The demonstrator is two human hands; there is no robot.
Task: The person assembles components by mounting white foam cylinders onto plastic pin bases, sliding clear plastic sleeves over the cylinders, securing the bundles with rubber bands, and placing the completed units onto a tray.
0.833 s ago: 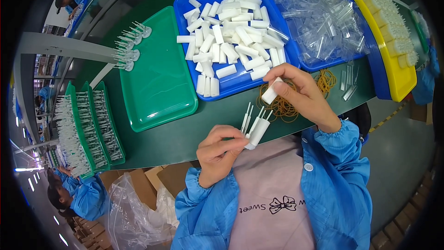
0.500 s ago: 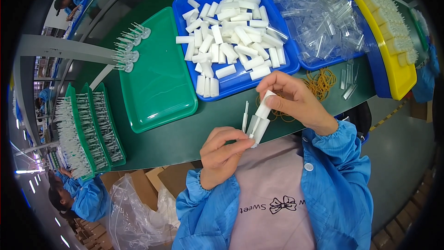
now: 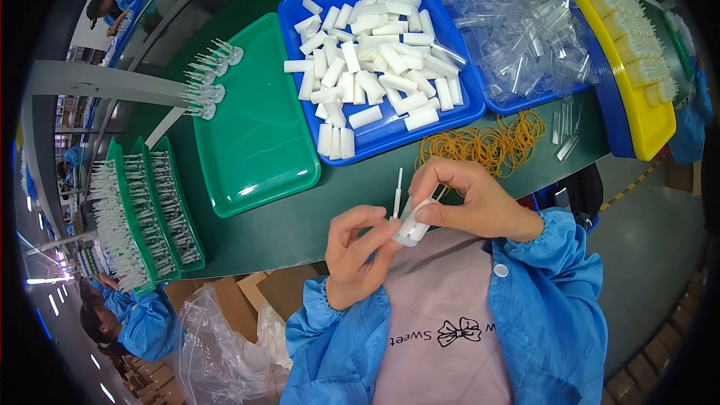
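In front of my chest, both hands meet around a small assembly with a clear base and a white cylinder [image 3: 414, 229]. My left hand [image 3: 361, 256] is closed, its thumb and fingertips pinching the lower end. My right hand [image 3: 480, 201] closes on the upper part, thumb over the cylinder, so much of it is hidden. Beside it a thin white stick [image 3: 398, 193] points up from the left fingertips; its lower end is covered. A wide blue tray [image 3: 375, 151] of similar white cylinders [image 3: 364, 115] lies beyond my hands.
Tan rubber bands [image 3: 487, 142] lie behind my right hand, near loose clear strips [image 3: 568, 131]. Clear plastic pieces [image 3: 517, 45] fill another blue tray. A yellow tray [image 3: 643, 124] stands right; a green tray [image 3: 259, 120] and green racks [image 3: 150, 217] of white-tipped parts are left.
My right hand has come down toward my left, bringing the white cylinder lower over the clear part. More of the rubber-band pile now shows behind it.
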